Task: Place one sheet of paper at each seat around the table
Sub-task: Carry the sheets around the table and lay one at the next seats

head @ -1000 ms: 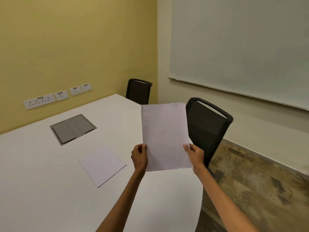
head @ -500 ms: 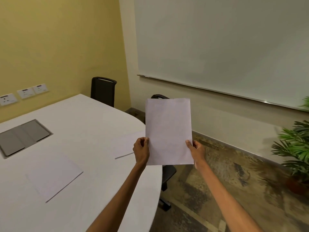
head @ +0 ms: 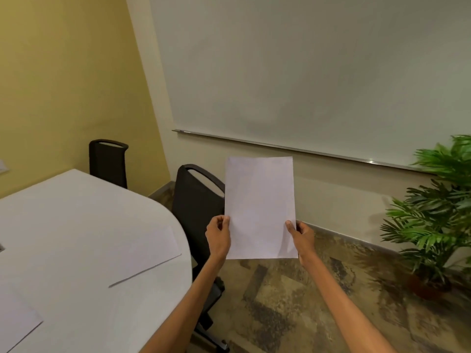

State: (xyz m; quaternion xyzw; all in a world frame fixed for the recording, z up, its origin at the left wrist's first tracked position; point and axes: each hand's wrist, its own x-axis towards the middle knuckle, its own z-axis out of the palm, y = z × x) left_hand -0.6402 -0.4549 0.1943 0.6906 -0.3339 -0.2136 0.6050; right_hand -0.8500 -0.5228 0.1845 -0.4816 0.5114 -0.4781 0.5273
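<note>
- The held paper (head: 260, 207) stands nearly upright in the air, just right of centre, out past the rounded end of the table (head: 84, 225) and over the floor (head: 293, 301)
- The left hand (head: 218, 238) pinches its left edge low down, thumb on the near face and fingers curled behind
- The right hand (head: 302, 236) pinches the right edge at about the same height, thumb tip on the near face; the fingers behind are hidden
- I cannot tell whether this is a single sheet or a thin stack; no separate edges show
- Handling, as a judgement: very light and thin, and it will flop as soon as one side is let go; held at both side edges it stands flat with no sag at the top
- It creases easily, so a soft pinch near the edges suits better than a squeeze, and a smooth white tabletop will likely let it slide if nudged
- To lay it down, tipping it flat and lowering the far edge first should keep it from wafting away
- One placed sheet (head: 150, 253) lies flat on the table at about 9 o'clock from the hands, in front of the near chair (head: 196, 200)
- The corner of a second sheet (head: 15, 324) shows at 8 o'clock, cut by the lower left edge of the view
- A far chair (head: 108, 161) stands at 10 o'clock by the yellow wall; no sheet shows on the table before it, so that seat looks likely to need one
- A potted plant (head: 438, 215) stands at 3 o'clock under the whiteboard (head: 305, 72), well clear of the table
</note>
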